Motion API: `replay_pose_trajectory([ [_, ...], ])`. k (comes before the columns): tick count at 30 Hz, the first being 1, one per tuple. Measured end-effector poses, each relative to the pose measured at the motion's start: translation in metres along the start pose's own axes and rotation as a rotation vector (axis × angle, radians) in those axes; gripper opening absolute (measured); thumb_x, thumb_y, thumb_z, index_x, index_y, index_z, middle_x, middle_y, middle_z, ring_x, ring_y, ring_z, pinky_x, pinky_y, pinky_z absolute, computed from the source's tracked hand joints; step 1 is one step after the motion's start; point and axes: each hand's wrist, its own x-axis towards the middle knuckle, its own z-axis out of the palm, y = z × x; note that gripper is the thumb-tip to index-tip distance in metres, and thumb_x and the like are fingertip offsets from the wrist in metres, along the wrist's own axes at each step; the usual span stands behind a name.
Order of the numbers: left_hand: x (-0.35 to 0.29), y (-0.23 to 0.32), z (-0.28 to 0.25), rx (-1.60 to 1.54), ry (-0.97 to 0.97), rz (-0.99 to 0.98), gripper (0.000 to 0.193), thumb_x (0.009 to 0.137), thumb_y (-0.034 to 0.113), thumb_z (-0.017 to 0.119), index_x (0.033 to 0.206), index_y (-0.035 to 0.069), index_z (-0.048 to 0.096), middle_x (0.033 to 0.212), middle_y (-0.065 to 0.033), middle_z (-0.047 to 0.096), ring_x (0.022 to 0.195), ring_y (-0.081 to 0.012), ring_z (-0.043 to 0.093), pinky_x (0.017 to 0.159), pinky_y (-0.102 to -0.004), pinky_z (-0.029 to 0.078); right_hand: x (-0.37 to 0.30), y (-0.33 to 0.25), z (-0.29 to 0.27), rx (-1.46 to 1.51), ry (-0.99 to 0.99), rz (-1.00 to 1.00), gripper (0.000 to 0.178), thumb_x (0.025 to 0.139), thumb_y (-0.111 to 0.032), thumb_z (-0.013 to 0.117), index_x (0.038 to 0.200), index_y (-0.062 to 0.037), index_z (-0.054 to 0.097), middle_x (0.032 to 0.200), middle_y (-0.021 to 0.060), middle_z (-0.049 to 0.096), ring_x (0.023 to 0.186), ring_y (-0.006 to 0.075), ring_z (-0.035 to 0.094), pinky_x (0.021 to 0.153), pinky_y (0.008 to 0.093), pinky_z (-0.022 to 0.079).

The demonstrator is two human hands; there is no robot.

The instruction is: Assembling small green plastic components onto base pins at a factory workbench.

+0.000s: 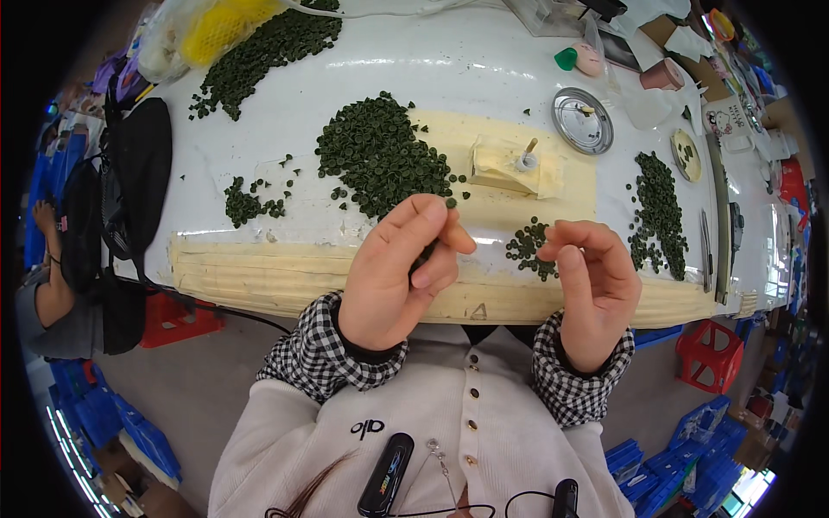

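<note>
2 bare hands are held over the front of a white counter (484,56), apart from each other. A small green disc (451,203) is pinched at the fingertips of the left hand (380,281); the grip is closed there, and the disc is presented at the very tips, probably so that it is left exposed to view. Some dark pieces (423,256) can also be seen within the curl of the same fingers, apparently kept as a ready supply. The right hand (600,289) is half curled, with thumb and forefinger brought near each other; whether anything is held in that grip cannot be told.

Just beside the right fingertips, a small cluster (527,246) of green pieces is spread. Beyond the left hand, a main heap (380,155) is piled, presumably within easy reach, while a side heap (656,216) is set past the right hand. A wrapped block (501,179), from which a peg (533,147) is raised, is placed centrally, perhaps so that it can be reached from both sides. A few pieces are contained in a pale dish (678,138), seemingly to be kept apart. Along the front edge, a cream strip (259,269) is laid, possibly as cushioning for the forearms.
</note>
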Motion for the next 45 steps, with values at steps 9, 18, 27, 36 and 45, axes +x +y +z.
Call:
replay_pose_trajectory([
  [9,0.002,0.008,0.006,-0.275,0.215,0.009,0.024,0.098,0.017,0.032,0.106,0.002,0.049,0.095,-0.0078,0.053,0.054,-0.0052,0.034,0.05,-0.019,0.031,0.011,0.004,-0.01,-0.775,-0.178,-0.334,0.011,0.066,0.001,0.068,0.073,-0.0032,0.06,0.073,0.0053,0.055,0.076,0.0245,0.047,0.067,0.0319,0.039],
  [18,-0.003,0.008,-0.01,-0.248,-0.104,-0.092,0.026,0.098,0.03,0.032,0.097,0.011,0.049,0.061,0.002,0.044,0.043,-0.0056,0.029,0.042,-0.0191,0.024,0.007,0.007,0.003,-0.931,-0.259,-0.371,0.014,0.066,-0.007,0.069,0.075,-0.0067,0.058,0.074,0.0044,0.051,0.078,0.0243,0.046,0.074,0.0357,0.036],
  [27,-0.005,0.009,-0.002,-0.257,0.02,-0.116,0.019,0.097,0.015,0.03,0.1,0.006,0.047,0.075,0.0006,0.04,0.056,-0.0076,0.034,0.049,-0.02,0.031,0.006,0.002,-0.009,-0.952,-0.222,-0.379,0.012,0.068,-0.002,0.066,0.077,-0.0042,0.057,0.075,0.0064,0.053,0.074,0.0247,0.048,0.07,0.0345,0.038],
  [36,-0.005,0.006,0.006,-0.122,0.045,-0.079,0.027,0.093,0.006,0.035,0.118,0.001,0.045,0.089,-0.0054,0.05,0.063,-0.0078,0.039,0.054,-0.0204,0.036,-0.001,0.0,-0.032,-0.876,-0.111,-0.253,0.013,0.068,0.001,0.067,0.078,0.0,0.059,0.072,0.0088,0.055,0.068,0.0252,0.051,0.06,0.033,0.041],
  [45,-0.004,0.006,0.003,-0.043,-0.059,-0.08,0.029,0.095,0.011,0.038,0.12,-0.001,0.045,0.085,-0.0026,0.053,0.061,-0.0059,0.038,0.054,-0.019,0.035,0.001,0.011,-0.021,-0.873,-0.178,-0.297,0.013,0.07,0.001,0.065,0.077,-0.0005,0.055,0.072,0.0092,0.052,0.067,0.0266,0.049,0.06,0.0343,0.039],
])
